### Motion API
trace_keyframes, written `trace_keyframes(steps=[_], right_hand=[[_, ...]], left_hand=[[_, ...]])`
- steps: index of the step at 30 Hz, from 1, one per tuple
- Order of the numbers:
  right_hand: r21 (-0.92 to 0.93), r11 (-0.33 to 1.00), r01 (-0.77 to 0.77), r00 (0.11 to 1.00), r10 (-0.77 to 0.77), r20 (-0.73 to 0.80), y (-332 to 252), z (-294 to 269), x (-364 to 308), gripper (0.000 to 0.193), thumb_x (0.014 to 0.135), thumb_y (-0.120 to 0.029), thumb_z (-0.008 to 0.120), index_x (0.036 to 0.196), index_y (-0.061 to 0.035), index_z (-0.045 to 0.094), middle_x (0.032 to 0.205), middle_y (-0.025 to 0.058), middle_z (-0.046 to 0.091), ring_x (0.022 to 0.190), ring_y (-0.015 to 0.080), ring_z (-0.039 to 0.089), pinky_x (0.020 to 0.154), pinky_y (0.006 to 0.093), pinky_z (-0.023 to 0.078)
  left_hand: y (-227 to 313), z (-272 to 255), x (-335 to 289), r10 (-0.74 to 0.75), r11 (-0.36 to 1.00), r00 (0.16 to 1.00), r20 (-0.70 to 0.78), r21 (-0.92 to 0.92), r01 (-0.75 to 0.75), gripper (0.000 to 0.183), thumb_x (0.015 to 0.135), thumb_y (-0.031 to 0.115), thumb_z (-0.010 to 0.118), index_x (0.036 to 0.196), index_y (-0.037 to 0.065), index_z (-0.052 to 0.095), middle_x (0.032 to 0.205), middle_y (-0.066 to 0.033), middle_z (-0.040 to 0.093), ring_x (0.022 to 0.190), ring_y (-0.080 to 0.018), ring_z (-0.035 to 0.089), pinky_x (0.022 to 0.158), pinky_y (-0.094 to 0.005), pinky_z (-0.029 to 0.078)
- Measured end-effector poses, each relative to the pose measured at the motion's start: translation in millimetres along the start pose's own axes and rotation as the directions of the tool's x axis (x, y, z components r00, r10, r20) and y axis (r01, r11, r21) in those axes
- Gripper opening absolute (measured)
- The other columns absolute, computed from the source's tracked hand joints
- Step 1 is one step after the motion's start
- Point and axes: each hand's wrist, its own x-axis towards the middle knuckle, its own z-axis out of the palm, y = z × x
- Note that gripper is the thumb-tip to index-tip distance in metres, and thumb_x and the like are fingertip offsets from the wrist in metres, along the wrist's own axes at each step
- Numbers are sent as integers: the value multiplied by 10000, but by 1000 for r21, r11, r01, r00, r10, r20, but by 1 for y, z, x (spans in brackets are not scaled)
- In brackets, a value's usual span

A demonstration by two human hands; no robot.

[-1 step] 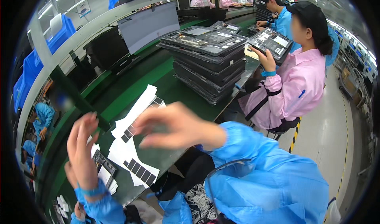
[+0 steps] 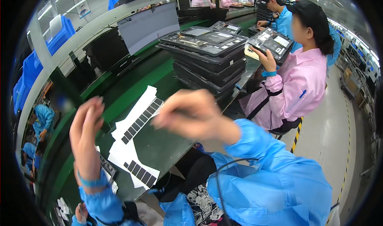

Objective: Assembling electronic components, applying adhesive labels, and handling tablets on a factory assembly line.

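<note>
My left hand point(image 2: 85, 132) is raised over the green bench point(image 2: 131, 86), fingers nearly straight, pinching a long dark strip point(image 2: 64, 88) that slants up to the left. My right hand point(image 2: 191, 112) hovers blurred to its right, fingers bunched and pointing left; whether it holds anything is unclear. Beneath both hands lie white backing sheets carrying rows of black rectangular strips, one point(image 2: 137, 118) farther off and one point(image 2: 137, 170) near the bench's front edge. Both my arms wear blue sleeves.
A stack of black trays with dark flat devices point(image 2: 207, 54) stands right of centre on the bench. A seated co-worker in pink point(image 2: 303, 82) holds a dark device point(image 2: 271, 42). A grey panel point(image 2: 149, 24) and blue bins point(image 2: 60, 38) stand behind.
</note>
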Motion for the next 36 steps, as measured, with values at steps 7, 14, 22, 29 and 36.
trace_keyframes(steps=[7,14,22,29,36], right_hand=[[-424,847,-320,620,-150,-770,-6,-141,-2,316,984,-299,529,1128,-18,522,1005,146,632,974,215,619,843,309,470],[-391,662,-639,592,99,-800,50,-192,-14,641,897,-476,588,1281,11,425,1209,273,567,1166,378,545,974,401,418],[-424,712,-560,621,22,-783,67,-202,-15,572,890,-424,618,1251,-4,473,1213,252,576,1152,372,552,968,395,419],[-304,812,-499,568,42,-822,85,-209,-6,540,936,-393,566,1299,-10,453,1226,254,565,1175,359,539,987,390,401],[-347,782,-517,532,-23,-846,89,-202,-1,542,967,-386,509,1342,-8,414,1276,267,534,1216,373,506,1010,395,384]], left_hand=[[-20,110,210,157,969,979,128,173,-178,515,878,348,634,1215,-39,595,1154,-172,649,1104,-248,583,943,-315,427],[-89,199,339,-52,897,901,431,416,-147,699,829,527,638,1167,-85,617,1125,-243,646,1069,-309,611,956,-361,433],[-87,219,314,14,932,945,326,337,-130,377,836,274,693,1068,-24,691,925,-100,708,792,-164,650,740,-281,498],[-81,224,311,-26,977,947,319,210,-44,349,828,224,673,1078,-19,683,973,-124,692,853,-181,646,757,-294,499],[-91,228,306,101,938,982,157,314,-147,473,791,381,641,1100,26,692,1069,-191,688,1026,-301,650,927,-344,461]])
